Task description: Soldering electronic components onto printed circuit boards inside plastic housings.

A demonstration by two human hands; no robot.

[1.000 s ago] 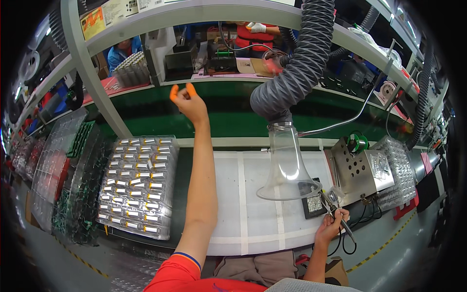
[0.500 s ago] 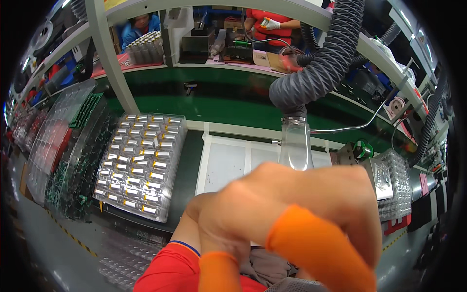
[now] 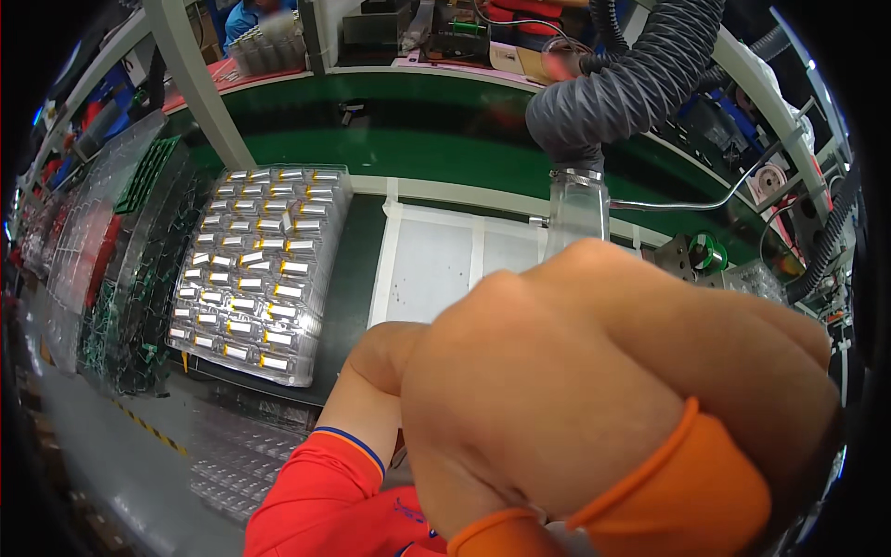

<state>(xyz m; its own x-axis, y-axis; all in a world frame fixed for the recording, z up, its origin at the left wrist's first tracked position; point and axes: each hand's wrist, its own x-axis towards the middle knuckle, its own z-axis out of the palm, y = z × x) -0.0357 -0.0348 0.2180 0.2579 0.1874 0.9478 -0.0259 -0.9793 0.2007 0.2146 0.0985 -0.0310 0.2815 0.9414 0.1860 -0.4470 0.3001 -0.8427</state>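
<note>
My left hand is raised very close to the camera and fills the lower middle of the view. Its fingers are bent, and two digits wear orange finger cots whose tips run out at the lower edge. Whatever these fingertips pinch, if anything, is hidden there. The bent left arm shows behind it, coming out of a red sleeve. No right hand can be made out. Left of the raised hand lies a stack of clear plastic trays filled with small silver-white rectangular pieces with yellow ends.
A white work mat lies partly behind my hand. Above it hangs a grey corrugated duct with a clear nozzle. A green conveyor belt crosses behind a white frame. Green trays and clear sheets stand far left.
My left hand has come nearer to the camera and looks larger. The view has tilted down, so the bench things sit higher in the picture.
</note>
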